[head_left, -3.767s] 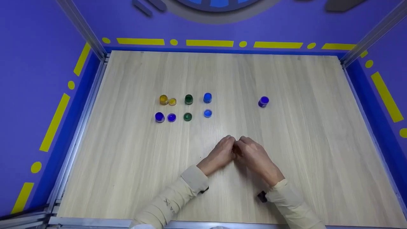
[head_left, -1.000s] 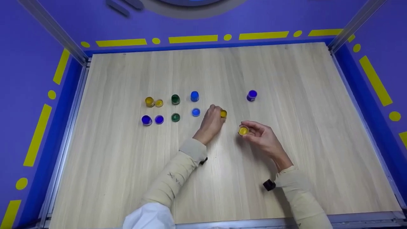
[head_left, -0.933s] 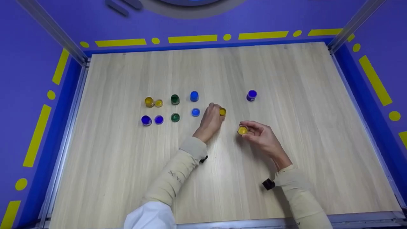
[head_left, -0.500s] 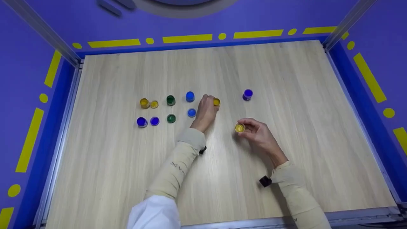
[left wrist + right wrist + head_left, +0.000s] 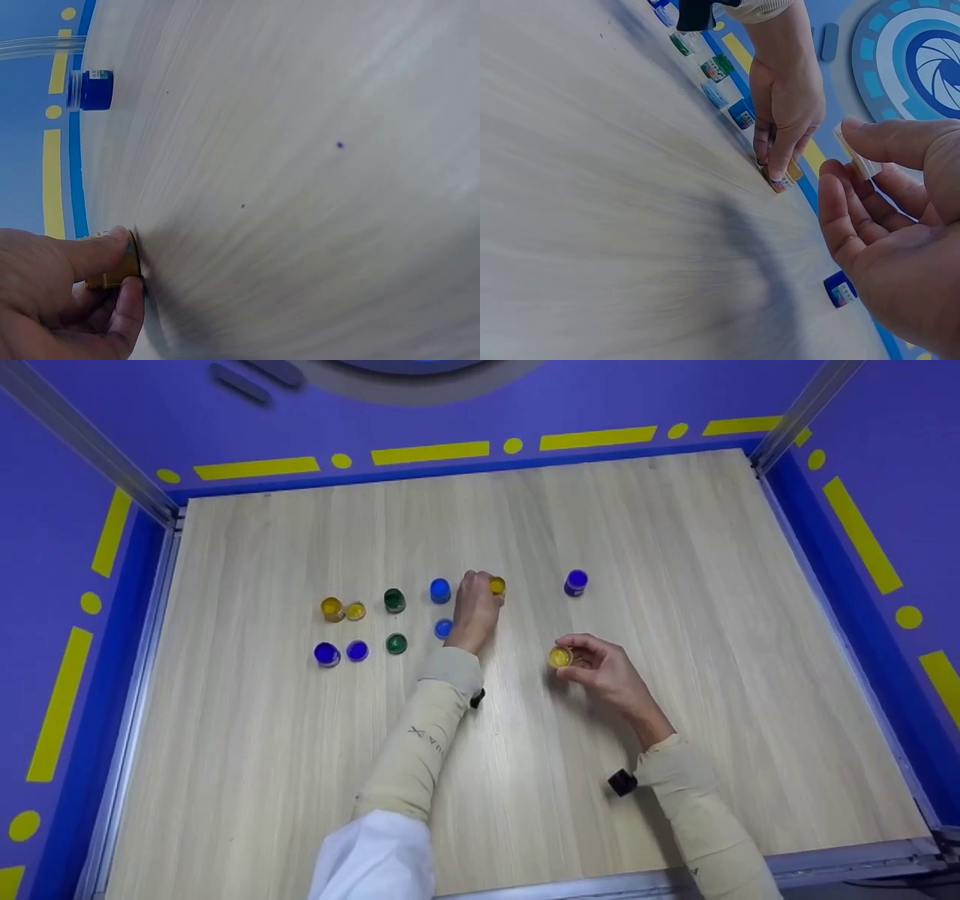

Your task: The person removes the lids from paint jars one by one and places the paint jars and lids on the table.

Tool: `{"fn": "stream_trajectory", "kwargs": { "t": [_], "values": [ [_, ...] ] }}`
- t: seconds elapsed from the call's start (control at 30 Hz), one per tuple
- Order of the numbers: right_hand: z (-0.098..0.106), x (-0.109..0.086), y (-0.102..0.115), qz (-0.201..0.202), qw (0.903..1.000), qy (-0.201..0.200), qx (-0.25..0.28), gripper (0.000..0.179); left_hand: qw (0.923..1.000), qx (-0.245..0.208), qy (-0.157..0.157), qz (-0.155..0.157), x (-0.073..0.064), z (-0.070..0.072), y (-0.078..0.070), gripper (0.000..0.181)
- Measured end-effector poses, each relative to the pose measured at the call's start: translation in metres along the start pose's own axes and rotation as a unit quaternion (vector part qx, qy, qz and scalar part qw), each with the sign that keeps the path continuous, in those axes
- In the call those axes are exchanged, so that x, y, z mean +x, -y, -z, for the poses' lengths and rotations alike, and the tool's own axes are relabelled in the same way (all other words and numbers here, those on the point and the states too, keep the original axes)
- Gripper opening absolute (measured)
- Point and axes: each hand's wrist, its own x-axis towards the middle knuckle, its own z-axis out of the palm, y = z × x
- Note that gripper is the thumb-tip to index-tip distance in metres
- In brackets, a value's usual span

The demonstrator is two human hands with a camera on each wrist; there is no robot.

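Observation:
My left hand (image 5: 476, 610) grips an uncapped jar of yellow paint (image 5: 497, 586) right of the blue jar; in the left wrist view thumb and fingers pinch the sides of the yellow jar (image 5: 126, 268), its base right at the tabletop. Nearer the front, my right hand (image 5: 606, 671) holds a round lid (image 5: 559, 657) by its rim, yellow-stained inside facing up, above the table. The right wrist view shows this lid (image 5: 860, 154) edge-on between thumb and fingers. Beside the left hand stand a blue paint jar (image 5: 440, 591) and its blue-stained lid (image 5: 443, 628), partly covered by the hand.
Farther left stand a green jar (image 5: 394, 600) with a green lid (image 5: 396, 643), another yellow jar (image 5: 331, 609) with its lid (image 5: 355, 610), and a violet jar (image 5: 326, 654) with its lid (image 5: 357, 650). Another violet jar (image 5: 576, 582) stands to the right. Walls border the wooden table (image 5: 712, 682).
Both hands, first together near the front, have parted. The left hand has carried the yellow jar back and left, beside the blue jar; the right keeps hold of the lid.

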Motion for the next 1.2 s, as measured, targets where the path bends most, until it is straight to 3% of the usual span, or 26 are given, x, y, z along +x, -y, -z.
{"fn": "stream_trajectory", "kwargs": {
  "t": [0.47, 0.77, 1.2],
  "values": [
    [-0.006, 0.019, 0.0, -0.012, 0.9989, -0.022, -0.04, 0.041, 0.9995, 0.008, 0.006, -0.03, 0.002, 0.006, 0.002, 0.025],
    [-0.013, 0.041, 0.003, -0.035, 0.9959, -0.036, -0.076, 0.04, 0.9997, 0.006, 0.021, -0.015, 0.005, 0.009, 0.002, 0.019],
    [-0.031, 0.074, -0.004, -0.05, 0.9858, -0.05, -0.152, 0.038, 0.9984, 0.044, 0.021, -0.028, 0.009, 0.011, 0.002, 0.021]
  ]
}}
